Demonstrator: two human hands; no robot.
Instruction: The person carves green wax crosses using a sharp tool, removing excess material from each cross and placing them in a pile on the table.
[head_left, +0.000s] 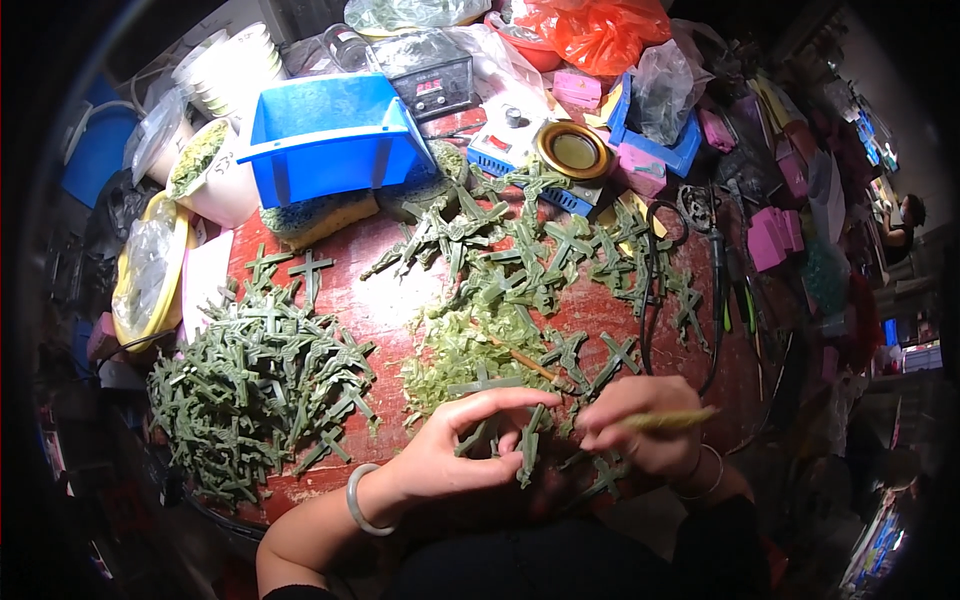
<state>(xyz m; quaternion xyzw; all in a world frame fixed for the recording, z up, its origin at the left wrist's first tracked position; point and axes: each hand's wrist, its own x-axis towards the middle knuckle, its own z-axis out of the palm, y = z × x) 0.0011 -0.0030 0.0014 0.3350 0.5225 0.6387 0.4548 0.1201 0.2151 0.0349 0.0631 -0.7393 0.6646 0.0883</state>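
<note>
Near the front edge of the red table, my left hand point(470, 435) pinches a small green cross point(530, 447) between thumb and fingertips. It tilts toward my right hand point(645, 430), whose fingers are closed round a slim tool with a yellowish handle point(680, 418). The tool's working tip is hidden or blurred. Just beyond my hands lie loose green crosses and pale green scraps point(450, 350). A thin wooden-handled tool point(525, 362) rests across the scraps. To the left is a large heap of green crosses point(250, 390).
A blue bin point(325, 140) stands at the back on a sponge point(320, 218). Right of it are a box with a lit display point(430, 85) and a heater with a brass-rimmed pot point(575, 150). Black cables point(650, 290) and pliers lie at right. One person point(903, 225) is far right.
</note>
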